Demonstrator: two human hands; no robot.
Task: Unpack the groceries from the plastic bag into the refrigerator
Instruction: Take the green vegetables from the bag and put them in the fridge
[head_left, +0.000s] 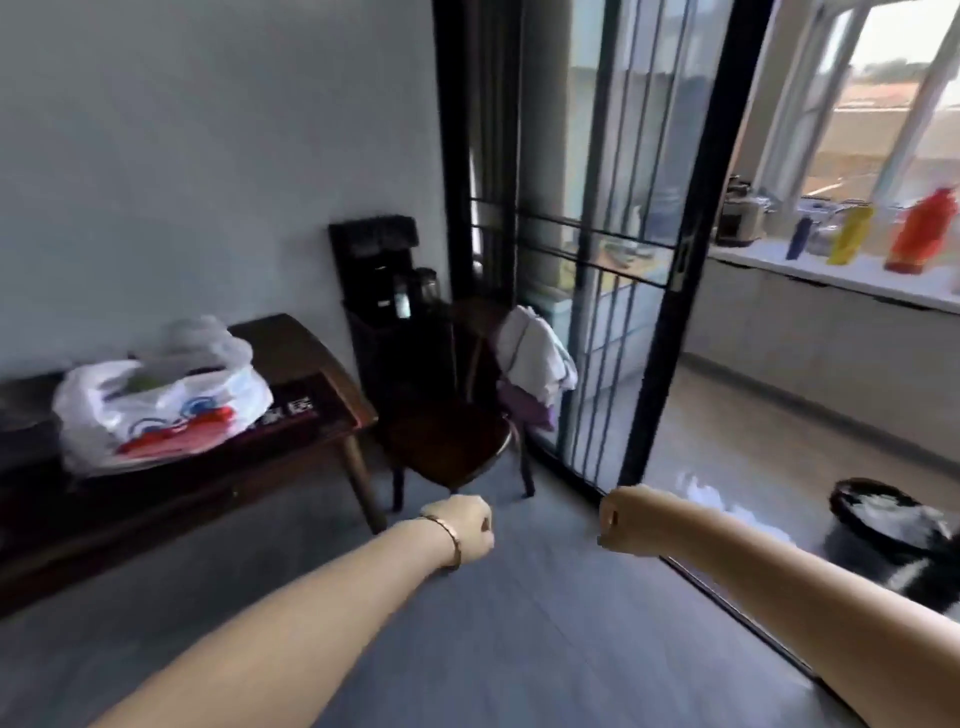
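A white plastic bag (161, 400) with red and blue print sits open on a dark wooden table (311, 353) at the left, something green showing inside. Both my arms reach forward over the grey floor. My left hand (467, 527), a bracelet on its wrist, is closed in a fist and holds nothing. My right hand (626, 519) is also a closed fist with nothing in it. Both hands are well to the right of the bag and apart from it. No refrigerator is in view.
A dark wooden chair (452, 441) with cloths over its back stands beside the table. Behind it is a black water dispenser (384, 291). A black-framed sliding glass door (670, 260) opens to a kitchen with bottles (919, 234) on a counter. A black bin (883, 525) stands at the right.
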